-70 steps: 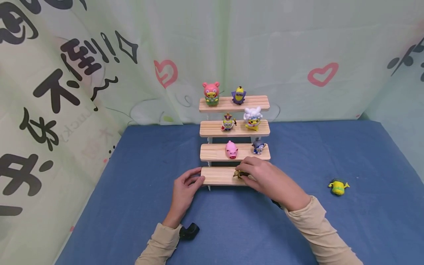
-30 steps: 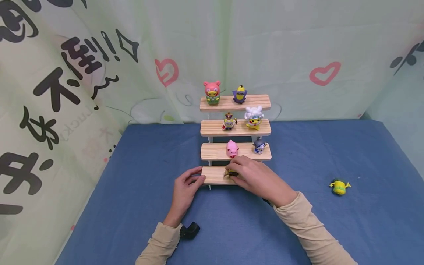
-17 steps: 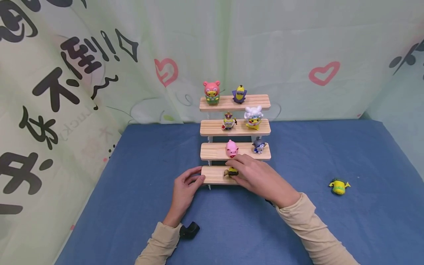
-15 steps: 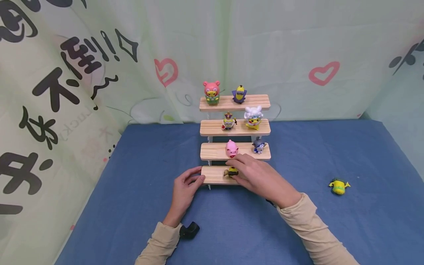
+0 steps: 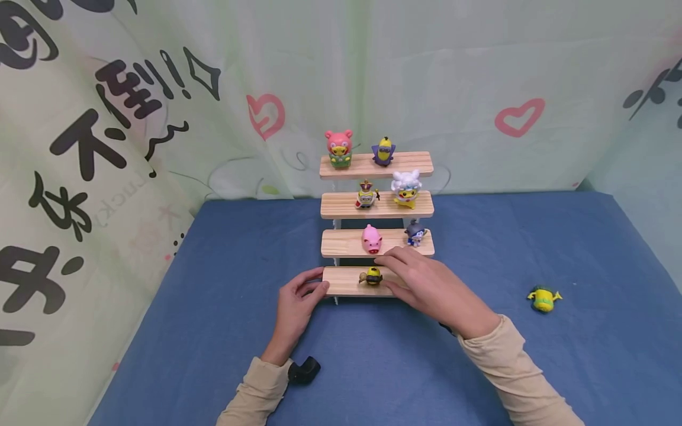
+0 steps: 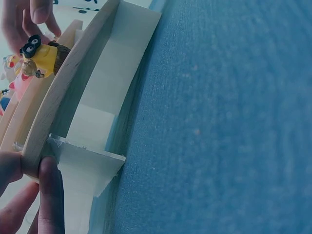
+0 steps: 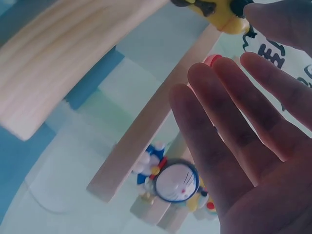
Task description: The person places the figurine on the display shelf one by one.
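A small yellow minion figure (image 5: 374,276) with black goggles and a brown skirt stands on the lowest shelf board (image 5: 343,281) of a stepped wooden display stand. My right hand (image 5: 426,284) is just right of the figure, fingers spread and holding nothing. In the right wrist view, its thumb tip is beside the figure's head (image 7: 234,22). My left hand (image 5: 298,307) grips the left end of that same board. Thumb and fingers pinch the board end (image 6: 34,158) from above and below in the left wrist view.
On the upper boards stand a pink pig (image 5: 372,239), a blue-and-white figure (image 5: 415,234), a crowned minion (image 5: 366,195), a white-hatted figure (image 5: 407,190), a pink-hooded figure (image 5: 339,149) and a caped minion (image 5: 383,152). Another yellow-green figure (image 5: 544,300) lies on the blue cloth at right.
The right hand slid the minion figure left along the lowest board, then let go and drew back slightly to the right. The left hand has stayed at the board's end.
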### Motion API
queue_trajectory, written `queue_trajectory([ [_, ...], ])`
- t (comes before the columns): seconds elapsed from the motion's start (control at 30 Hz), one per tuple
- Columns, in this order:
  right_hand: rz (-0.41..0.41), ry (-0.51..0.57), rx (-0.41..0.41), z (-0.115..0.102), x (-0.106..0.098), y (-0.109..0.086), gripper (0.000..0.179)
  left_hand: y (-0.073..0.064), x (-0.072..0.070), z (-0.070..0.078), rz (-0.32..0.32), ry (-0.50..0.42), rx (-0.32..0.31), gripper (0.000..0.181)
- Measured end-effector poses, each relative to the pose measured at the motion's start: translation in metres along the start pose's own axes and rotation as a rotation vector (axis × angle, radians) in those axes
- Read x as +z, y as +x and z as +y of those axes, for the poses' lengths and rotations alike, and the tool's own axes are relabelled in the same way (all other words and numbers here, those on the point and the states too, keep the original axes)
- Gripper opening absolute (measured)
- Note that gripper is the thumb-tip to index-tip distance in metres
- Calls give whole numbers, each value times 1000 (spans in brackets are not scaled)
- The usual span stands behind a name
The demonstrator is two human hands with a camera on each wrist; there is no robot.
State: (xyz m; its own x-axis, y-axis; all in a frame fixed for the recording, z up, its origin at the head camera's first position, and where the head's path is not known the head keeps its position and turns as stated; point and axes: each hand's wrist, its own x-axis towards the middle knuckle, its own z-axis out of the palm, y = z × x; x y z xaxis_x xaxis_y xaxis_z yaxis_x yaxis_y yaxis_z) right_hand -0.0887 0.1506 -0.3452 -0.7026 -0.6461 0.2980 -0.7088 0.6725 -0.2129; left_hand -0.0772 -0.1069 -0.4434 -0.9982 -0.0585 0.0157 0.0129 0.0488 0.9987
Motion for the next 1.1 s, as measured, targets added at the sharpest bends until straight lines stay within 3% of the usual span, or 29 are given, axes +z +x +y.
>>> queue_trajectory([
  [1.1,4,-68,96,26,-11,-41,39,-1,1,1,6,20,-1,36],
])
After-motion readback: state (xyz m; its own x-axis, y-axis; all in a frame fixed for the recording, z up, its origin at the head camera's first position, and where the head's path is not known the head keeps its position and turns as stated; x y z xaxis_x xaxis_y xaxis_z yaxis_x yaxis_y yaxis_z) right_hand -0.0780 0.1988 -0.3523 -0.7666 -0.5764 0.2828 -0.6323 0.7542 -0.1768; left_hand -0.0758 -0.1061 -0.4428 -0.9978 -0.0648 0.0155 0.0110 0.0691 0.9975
